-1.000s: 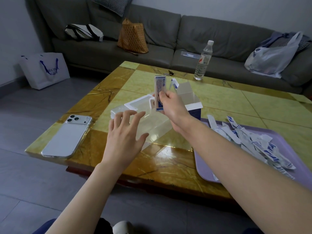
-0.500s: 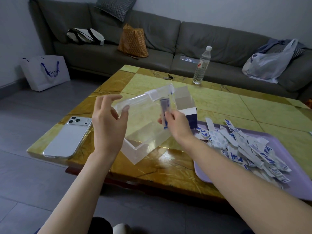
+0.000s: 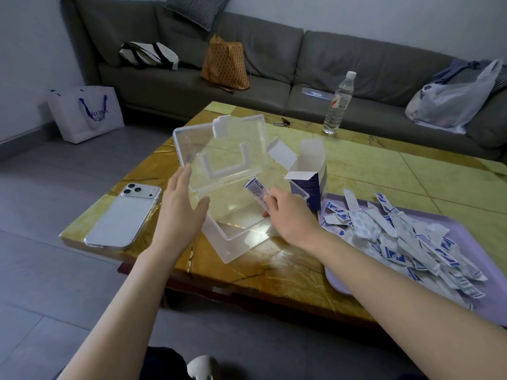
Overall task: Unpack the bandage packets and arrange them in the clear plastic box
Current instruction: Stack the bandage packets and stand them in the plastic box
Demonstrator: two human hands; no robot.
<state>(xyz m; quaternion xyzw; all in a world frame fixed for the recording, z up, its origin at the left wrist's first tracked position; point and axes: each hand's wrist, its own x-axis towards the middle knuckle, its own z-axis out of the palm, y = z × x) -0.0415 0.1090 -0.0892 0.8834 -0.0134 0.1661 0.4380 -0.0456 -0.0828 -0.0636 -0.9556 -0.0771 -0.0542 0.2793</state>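
Note:
The clear plastic box [image 3: 233, 242] stands on the table with its hinged lid [image 3: 222, 149] swung up and open. My left hand [image 3: 181, 207] is at the box's left side, fingers straight against the lid's lower edge and thumb by the box wall. My right hand [image 3: 288, 212] pinches a blue-and-white bandage packet [image 3: 258, 192] and holds it at the box's right rim, over the inside. A heap of several bandage packets [image 3: 397, 237] lies on the lilac tray [image 3: 491, 297] to the right. The opened blue-and-white carton [image 3: 310, 179] stands behind the box.
A white phone [image 3: 123, 215] lies face down at the table's left front corner. A water bottle [image 3: 338, 104] and small keys [image 3: 282, 122] are at the table's far edge. Behind is a grey sofa [image 3: 356, 58] with bags; a white paper bag [image 3: 85, 113] stands on the floor.
The lid has swung from nearly closed to fully raised under my left hand. My right hand brought the packet down from above the box to its right rim.

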